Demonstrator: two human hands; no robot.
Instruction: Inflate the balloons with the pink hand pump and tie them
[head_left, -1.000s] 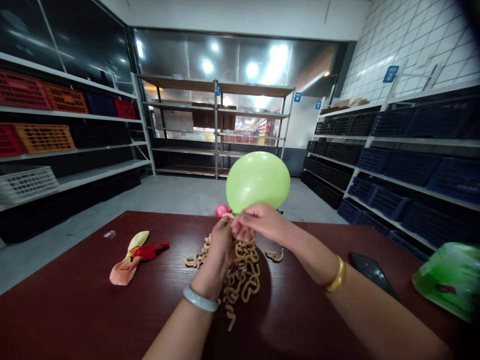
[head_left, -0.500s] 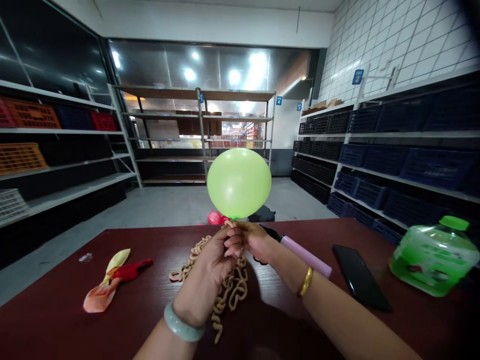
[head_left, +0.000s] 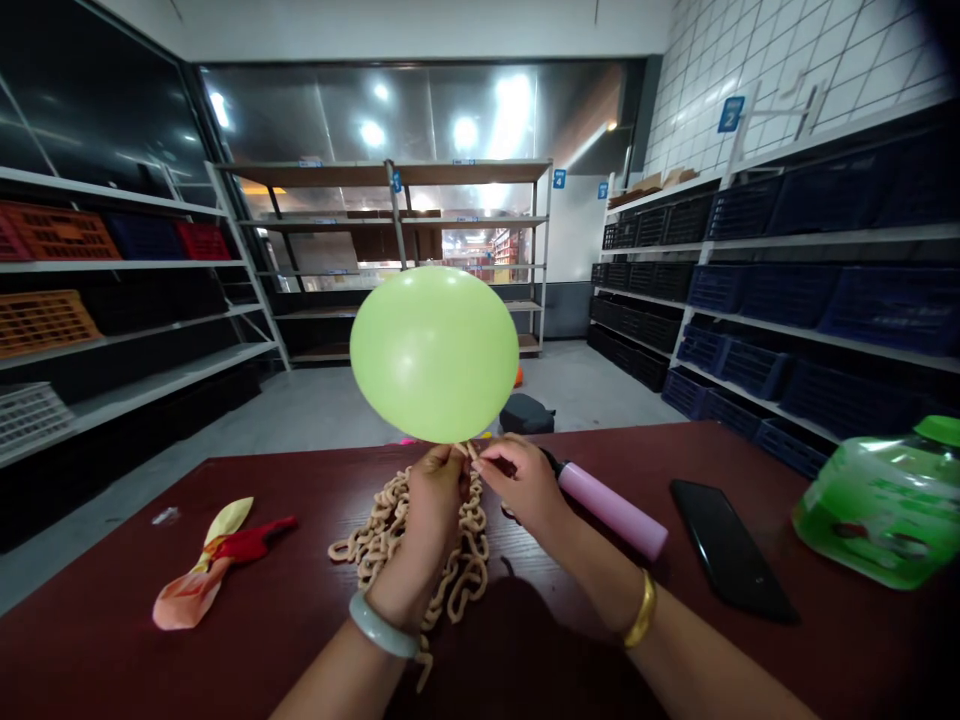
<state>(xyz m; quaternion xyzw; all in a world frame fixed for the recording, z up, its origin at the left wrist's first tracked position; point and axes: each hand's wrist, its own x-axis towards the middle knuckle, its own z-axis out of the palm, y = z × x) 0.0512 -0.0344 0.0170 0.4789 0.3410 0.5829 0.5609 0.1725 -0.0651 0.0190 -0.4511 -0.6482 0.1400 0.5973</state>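
Observation:
A blown-up light green balloon (head_left: pixel 435 350) stands above the table's far edge, its neck down behind my fingers. My left hand (head_left: pixel 435 495) is closed in a pinch just under it, around the neck, which is mostly hidden. Close beside it on the right, my right hand (head_left: pixel 521 480) pinches a short piece of the beige cord (head_left: pixel 471 452) between thumb and fingertips. The rest of this thick cord lies as a tangled heap (head_left: pixel 386 520) beneath my left hand, partly covered by the wrist.
Limp yellow, red and orange balloons (head_left: pixel 240 545) lie at left. On the right are a pink cylinder (head_left: pixel 611 508) with a black end, a black phone (head_left: pixel 727 550) and a jug of green liquid (head_left: pixel 877 510). Shelves with crates (head_left: pixel 757 360) line the room beyond the dark red table (head_left: pixel 600 650).
The balloon has shifted left and looks bigger and nearer. My hands, earlier bunched together at its neck, are now slightly apart, with the right fingertips on the cord.

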